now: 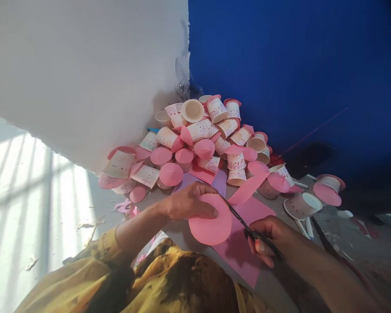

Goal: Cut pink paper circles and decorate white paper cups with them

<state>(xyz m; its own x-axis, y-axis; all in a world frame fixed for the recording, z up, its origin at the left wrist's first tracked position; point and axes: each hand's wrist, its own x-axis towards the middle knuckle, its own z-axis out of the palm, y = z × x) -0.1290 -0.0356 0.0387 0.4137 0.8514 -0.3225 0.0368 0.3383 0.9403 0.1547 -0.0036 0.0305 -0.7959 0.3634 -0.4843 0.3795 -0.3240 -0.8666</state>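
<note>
My left hand (pixel 189 201) pinches a pink paper circle (pixel 211 221), fingers closed over its upper edge. My right hand (pixel 270 239) grips black scissors (pixel 244 224), whose blades reach the circle's right edge. A curled pink paper strip (pixel 247 189) trails off from the cut. Below the circle lies a flat pink paper sheet (pixel 244 248) on the grey floor.
A heap of small paper cups (pixel 198 139) with pink paper lids is piled against the white wall (pixel 84 78) and blue wall (pixel 296 65). More cups (pixel 303 204) and pens (pixel 308 226) lie at the right. Paper scraps (pixel 127 208) litter the floor at the left.
</note>
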